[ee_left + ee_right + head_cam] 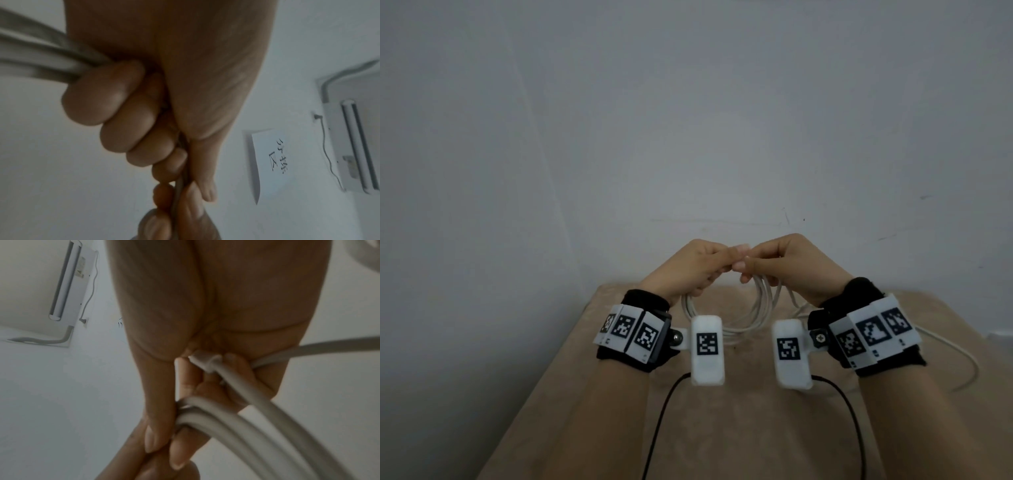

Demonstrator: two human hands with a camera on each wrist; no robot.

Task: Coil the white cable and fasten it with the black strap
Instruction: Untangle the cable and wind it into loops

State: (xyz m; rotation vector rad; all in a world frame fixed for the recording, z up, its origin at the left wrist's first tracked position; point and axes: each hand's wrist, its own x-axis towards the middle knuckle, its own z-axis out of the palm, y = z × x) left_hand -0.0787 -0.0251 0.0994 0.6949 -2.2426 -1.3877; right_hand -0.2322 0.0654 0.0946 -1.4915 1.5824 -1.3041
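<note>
The white cable (750,313) hangs in several loops below my two hands, which meet above the far end of the table. My left hand (698,263) has its fingers curled round the bundled strands (51,53). My right hand (784,263) pinches the loops (216,417) between thumb and fingers, and a white cable end (202,361) rests against its palm. The loose tail of the cable (962,356) runs off to the right over the table. No black strap shows in any view.
A beige cloth covers the table (722,428), which ends near a plain white wall (688,120). Two black wires (661,418) run from the wrist cameras toward me. The wrist views show an air conditioner (41,285) and a paper sign (271,162) on the wall.
</note>
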